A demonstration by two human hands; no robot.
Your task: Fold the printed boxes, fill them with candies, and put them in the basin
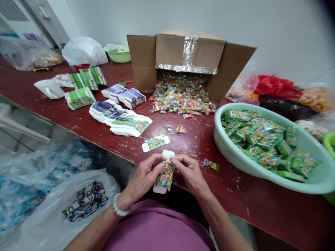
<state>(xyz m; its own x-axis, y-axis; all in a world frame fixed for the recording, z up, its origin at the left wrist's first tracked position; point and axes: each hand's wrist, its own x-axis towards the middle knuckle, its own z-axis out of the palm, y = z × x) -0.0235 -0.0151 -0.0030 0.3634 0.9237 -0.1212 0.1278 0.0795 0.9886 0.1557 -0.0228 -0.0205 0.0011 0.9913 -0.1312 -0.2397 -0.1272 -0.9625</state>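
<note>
While the left hand (pixel 143 175) grips a small green box (pixel 165 177) between its fingers and thumb, the right hand (pixel 190 174) pinches the same box on the other side, just below its raised white flap (pixel 168 154). The box is at the near edge of the desk (pixel 192 148), on the person's side of the big carton (pixel 171 54). Wrapped candy (pixel 180 99) spills from the carton's open front. Between carton and hands lie two candy packets (pixel 169 129) and a flattened box (pixel 156 143). Right of the carton, a pale green tub (pixel 237 158) holds many green boxes (pixel 268 139).
</note>
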